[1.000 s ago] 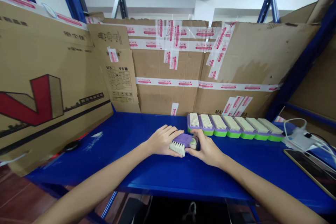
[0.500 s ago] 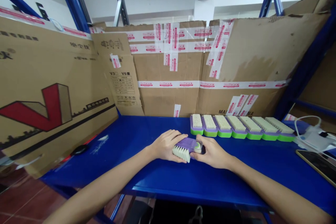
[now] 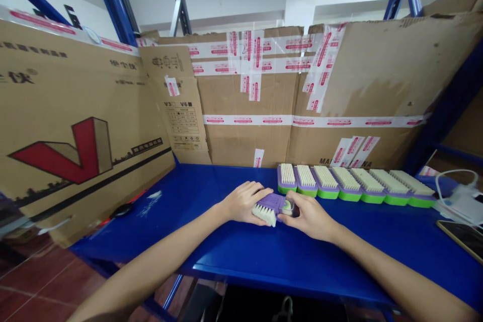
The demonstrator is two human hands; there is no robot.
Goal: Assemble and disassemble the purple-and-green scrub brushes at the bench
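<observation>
A purple brush (image 3: 272,206) with white bristles and a green end lies tilted on its side on the blue shelf (image 3: 264,256), bristles facing me. My left hand (image 3: 243,202) is curled over its left part. My right hand (image 3: 309,216) grips its right, green end. Just behind them stands a row of several purple-and-green brushes (image 3: 350,186), bristles up, running to the right along the cardboard.
Taped cardboard sheets (image 3: 264,100) wall the back and left of the shelf. A white power strip with cables (image 3: 458,201) and a phone (image 3: 464,234) lie at the far right. A small dark object (image 3: 121,210) lies at the left by the cardboard.
Both hands stay on the brush. The view has swung slightly left, so everything sits a little further right in the frame.
</observation>
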